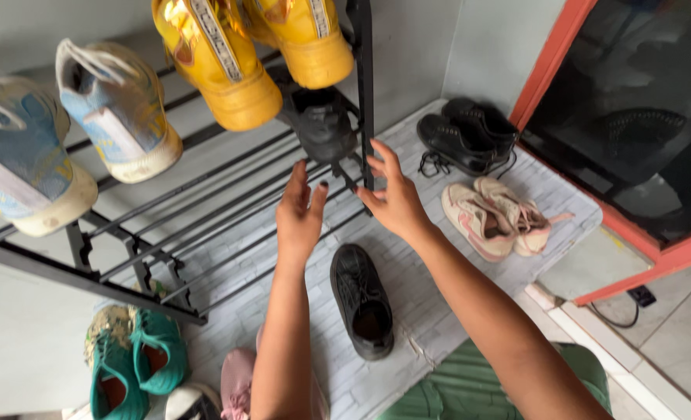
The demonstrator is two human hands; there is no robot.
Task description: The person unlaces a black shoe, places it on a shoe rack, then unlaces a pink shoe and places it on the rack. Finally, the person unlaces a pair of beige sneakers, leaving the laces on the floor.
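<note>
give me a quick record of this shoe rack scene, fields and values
left hand: left hand open, fingers up by the black shoe on the rack
right hand: right hand open, fingers spread near the black metal shoe rack post
top tier: yellow sneakers, light blue sneakers
floor mat: white brick-pattern mat bears a single black lace-up shoe, pink-beige sneakers, black pair
lower left: teal shoes, pink shoe

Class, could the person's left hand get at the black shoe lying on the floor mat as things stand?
Probably yes. The left hand is empty and open near the rack, and the black shoe lies on the mat just below it, with nothing covering it.
</note>
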